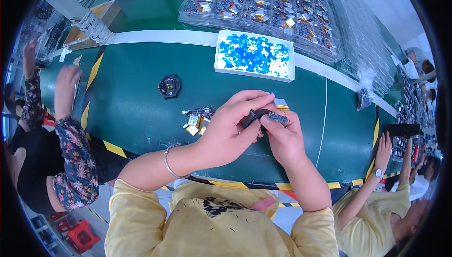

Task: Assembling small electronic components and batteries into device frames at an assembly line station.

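Both my hands meet over the green workbench. My left hand point(230, 123) is closed round a small black plastic housing point(254, 116), mostly covered by the fingers. My right hand point(286, 139) pinches a small dark circuit board point(278, 117) against the housing's right side. A silver battery pack point(281, 103) with a yellow edge shows just beyond the right fingers; whether it is joined to the board I cannot tell. Left of my left hand lies a loose cluster of small boards and silver-yellow batteries point(193, 129). A black round-cornered case point(169, 86) with parts inside lies farther left.
A white box point(254, 73) of blue and white pieces stands beyond my hands. Behind it are clear compartment trays point(197, 19) of batteries and boards. Co-workers sit at left point(75, 163) and right point(376, 219). Yellow-black tape point(226, 184) marks the bench's near edge.
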Action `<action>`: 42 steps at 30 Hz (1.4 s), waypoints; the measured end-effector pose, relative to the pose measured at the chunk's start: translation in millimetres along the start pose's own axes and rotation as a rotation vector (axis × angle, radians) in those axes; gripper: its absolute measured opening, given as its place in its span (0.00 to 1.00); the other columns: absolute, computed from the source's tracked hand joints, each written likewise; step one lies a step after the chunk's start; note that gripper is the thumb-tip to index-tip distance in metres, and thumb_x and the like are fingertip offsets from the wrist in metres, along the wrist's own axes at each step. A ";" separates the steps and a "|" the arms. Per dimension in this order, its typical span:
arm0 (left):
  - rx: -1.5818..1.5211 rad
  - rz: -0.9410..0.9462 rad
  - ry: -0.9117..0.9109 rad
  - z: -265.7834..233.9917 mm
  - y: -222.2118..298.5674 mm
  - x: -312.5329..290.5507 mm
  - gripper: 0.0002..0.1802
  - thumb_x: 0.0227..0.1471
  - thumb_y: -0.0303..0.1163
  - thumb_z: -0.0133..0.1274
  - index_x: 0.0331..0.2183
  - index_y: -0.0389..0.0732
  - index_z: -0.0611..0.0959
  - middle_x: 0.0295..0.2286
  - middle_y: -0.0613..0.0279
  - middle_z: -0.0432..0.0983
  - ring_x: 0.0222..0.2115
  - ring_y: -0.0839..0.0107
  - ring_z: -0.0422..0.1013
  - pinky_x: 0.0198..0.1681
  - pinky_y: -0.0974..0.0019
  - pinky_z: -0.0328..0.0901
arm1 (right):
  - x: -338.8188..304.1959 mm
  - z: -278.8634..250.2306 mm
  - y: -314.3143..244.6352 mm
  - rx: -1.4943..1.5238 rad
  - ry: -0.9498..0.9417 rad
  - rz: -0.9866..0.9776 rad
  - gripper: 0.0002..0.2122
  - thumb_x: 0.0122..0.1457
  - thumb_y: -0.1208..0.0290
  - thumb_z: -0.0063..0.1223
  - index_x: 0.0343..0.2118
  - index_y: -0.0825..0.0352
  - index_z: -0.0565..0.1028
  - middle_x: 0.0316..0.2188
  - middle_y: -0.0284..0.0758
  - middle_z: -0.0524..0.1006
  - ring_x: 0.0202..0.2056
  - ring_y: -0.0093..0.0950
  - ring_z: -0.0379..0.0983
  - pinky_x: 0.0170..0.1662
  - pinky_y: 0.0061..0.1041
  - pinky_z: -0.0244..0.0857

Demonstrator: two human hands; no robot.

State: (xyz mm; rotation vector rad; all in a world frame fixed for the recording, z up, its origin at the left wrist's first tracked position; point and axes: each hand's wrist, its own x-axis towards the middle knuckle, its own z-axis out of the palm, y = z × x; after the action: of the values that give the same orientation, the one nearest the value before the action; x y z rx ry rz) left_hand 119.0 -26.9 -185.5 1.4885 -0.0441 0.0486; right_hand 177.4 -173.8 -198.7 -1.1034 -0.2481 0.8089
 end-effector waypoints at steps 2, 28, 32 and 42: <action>0.098 0.066 0.003 -1.3 -5.3 0.7 0.28 0.47 0.10 0.40 0.51 0.39 0.70 0.48 0.56 0.62 0.39 0.74 0.69 0.34 0.75 0.68 | -1.0 -0.8 6.3 -0.173 0.072 -0.132 0.08 0.57 0.75 0.46 0.36 0.72 0.75 0.26 0.31 0.75 0.27 0.18 0.69 0.30 0.17 0.62; 0.698 0.096 0.032 -60.7 0.2 12.7 0.11 0.44 0.29 0.55 0.33 0.36 0.79 0.31 0.55 0.75 0.31 0.63 0.70 0.37 0.64 0.64 | -16.4 -153.0 -71.8 -0.896 0.621 -0.172 0.08 0.50 0.80 0.48 0.35 0.67 0.70 0.22 0.27 0.73 0.23 0.15 0.67 0.28 0.12 0.57; 0.935 0.103 -0.121 -60.4 -1.1 9.9 0.05 0.40 0.28 0.56 0.24 0.38 0.80 0.24 0.57 0.74 0.29 0.59 0.68 0.38 0.61 0.62 | -48.5 -231.8 -80.8 -1.288 0.958 0.025 0.08 0.46 0.77 0.51 0.32 0.69 0.73 0.23 0.34 0.74 0.28 0.22 0.71 0.34 0.20 0.62; 1.037 0.145 -0.101 -18.7 -19.8 7.2 0.08 0.39 0.28 0.59 0.26 0.39 0.79 0.23 0.64 0.71 0.27 0.67 0.68 0.32 0.66 0.64 | 5.2 -73.4 -43.2 -1.153 0.399 -0.480 0.08 0.50 0.78 0.52 0.34 0.69 0.75 0.29 0.32 0.75 0.33 0.20 0.70 0.39 0.19 0.63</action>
State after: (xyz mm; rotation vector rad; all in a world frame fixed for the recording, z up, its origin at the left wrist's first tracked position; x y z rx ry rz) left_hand 127.4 -9.8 -206.2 2.5221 -0.2362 0.1259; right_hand 241.5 -230.1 -195.9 -2.1307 -0.6486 -0.0784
